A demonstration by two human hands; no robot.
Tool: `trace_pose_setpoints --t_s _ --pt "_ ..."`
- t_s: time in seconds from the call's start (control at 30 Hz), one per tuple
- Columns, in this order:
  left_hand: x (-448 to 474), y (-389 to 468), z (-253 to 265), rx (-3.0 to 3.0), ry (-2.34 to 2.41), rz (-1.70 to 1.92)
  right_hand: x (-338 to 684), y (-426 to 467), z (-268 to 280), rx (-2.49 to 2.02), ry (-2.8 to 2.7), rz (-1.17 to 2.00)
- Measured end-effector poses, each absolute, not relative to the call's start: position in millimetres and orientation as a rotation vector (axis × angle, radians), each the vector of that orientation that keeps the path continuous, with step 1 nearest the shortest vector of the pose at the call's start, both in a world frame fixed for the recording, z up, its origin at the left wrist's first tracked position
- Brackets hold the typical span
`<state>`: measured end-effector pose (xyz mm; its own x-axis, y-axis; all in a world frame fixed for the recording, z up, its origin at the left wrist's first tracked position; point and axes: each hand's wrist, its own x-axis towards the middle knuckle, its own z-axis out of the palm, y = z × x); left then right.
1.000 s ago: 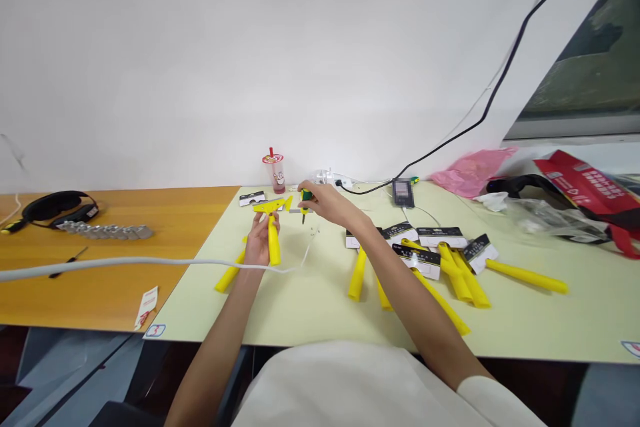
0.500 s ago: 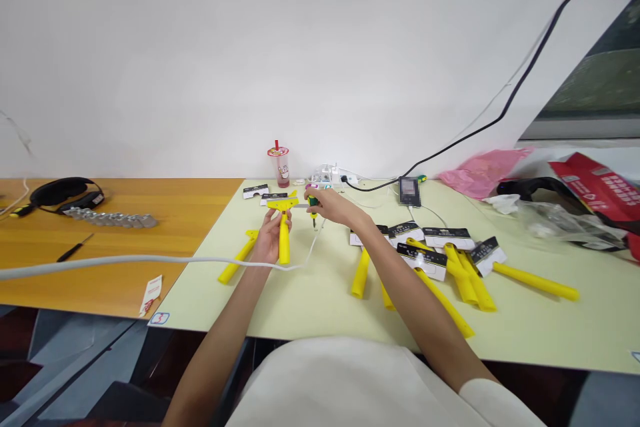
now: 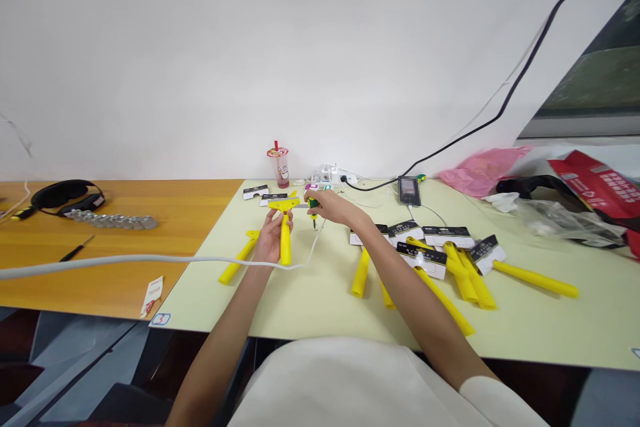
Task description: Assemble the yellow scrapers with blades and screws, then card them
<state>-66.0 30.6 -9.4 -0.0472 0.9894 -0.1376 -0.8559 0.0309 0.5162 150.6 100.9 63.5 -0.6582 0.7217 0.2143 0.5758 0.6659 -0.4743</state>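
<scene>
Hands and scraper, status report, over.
Left hand grips yellow scraper upright. Right hand holds green screwdriver beside its head. White cable crosses under left wrist.

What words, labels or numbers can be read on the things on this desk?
None can be read for certain.
Red bag: white print, too blurred to read.
Black and white cards on the yellow scrapers: print too small.
Drink cup: a cartoon figure, no legible words.
Small slip at the wooden desk's edge: red marks, unreadable.
Corner sticker on the pale table: too small to read.
</scene>
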Motion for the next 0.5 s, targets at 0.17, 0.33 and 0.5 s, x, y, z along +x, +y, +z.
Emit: trace_pose_setpoints --t_s 0.17,0.33,0.5 --pt "-64.3 29.8 -7.0 0.33 0.54 1.533 149.2 101.9 61.5 -1.013 -2.512 0.53" --pt "-61.7 27.8 -3.5 0.325 0.555 1.55 149.4 101.6 60.2 -1.016 -2.52 0.527" --pt "-64.2 29.5 -6.5 0.342 0.553 1.536 152.3 97.2 67.5 -1.014 -2.499 0.515"
